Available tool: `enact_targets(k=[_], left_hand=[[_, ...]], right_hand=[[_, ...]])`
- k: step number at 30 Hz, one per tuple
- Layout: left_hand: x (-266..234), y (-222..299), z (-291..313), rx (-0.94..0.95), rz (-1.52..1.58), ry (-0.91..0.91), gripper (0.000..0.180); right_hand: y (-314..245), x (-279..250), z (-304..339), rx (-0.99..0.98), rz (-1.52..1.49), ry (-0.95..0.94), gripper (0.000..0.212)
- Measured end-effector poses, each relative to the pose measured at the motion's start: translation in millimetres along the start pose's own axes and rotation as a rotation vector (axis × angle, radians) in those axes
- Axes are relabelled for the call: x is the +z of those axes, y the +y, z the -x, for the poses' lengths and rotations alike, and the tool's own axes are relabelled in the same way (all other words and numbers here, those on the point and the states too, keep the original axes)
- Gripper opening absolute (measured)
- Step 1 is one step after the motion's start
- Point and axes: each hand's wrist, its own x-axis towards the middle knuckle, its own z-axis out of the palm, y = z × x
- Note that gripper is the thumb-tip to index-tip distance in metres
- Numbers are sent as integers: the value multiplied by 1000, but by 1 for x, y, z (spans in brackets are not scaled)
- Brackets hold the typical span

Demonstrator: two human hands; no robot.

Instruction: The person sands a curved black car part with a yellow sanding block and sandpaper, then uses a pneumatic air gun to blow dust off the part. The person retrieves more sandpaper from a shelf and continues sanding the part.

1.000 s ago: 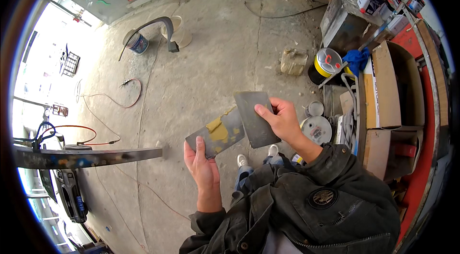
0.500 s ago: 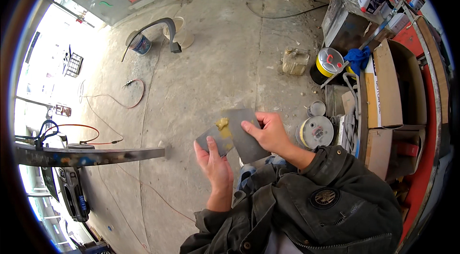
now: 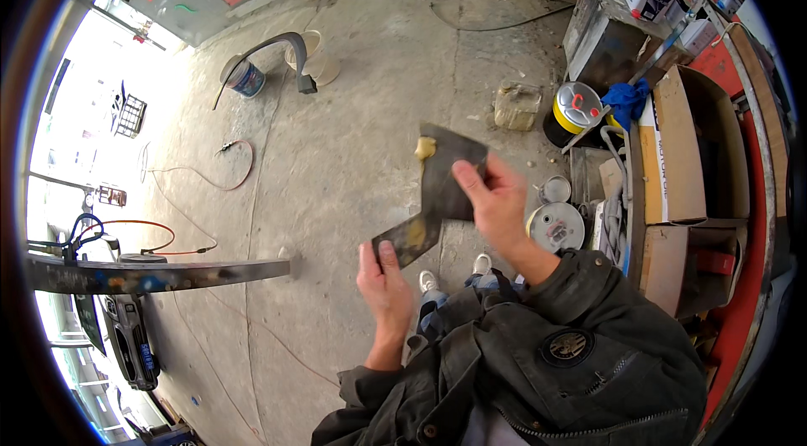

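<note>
My right hand grips a flat dark grey putty spreader, thumb on its upper face. A lump of yellowish putty clings to the far left corner of that sheet. Lower and to the left, my left hand pinches a smaller dark putty spreader between thumb and fingers. A yellowish smear marks its face. The two spreaders meet or overlap near the small one's right end; whether they touch I cannot tell. Both are held in the air above the concrete floor.
To my left a long narrow bar juts in. Buckets and a curved dark strip stand farther off. On the right are a yellow-black drum, a lidded can and cardboard boxes. Hoses cross the floor.
My right hand has moved up and away with its spreader, turning it. Most of the putty lump now sits on that spreader rather than the left one, which has tilted and dropped slightly.
</note>
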Motion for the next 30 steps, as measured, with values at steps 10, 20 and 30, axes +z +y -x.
enact_targets(k=[10,20,30], left_hand=[[-13,-13,-44,-77,209,-112,24],[15,-38,-121,-37,166,-21,27],[105,-45,-183,53,87,-351,24]], right_hand=[[-17,-27,-34,169,165,-846,26],[43,-47,-63,54,454,-160,20],[62,13,-119,269,61,381,25]])
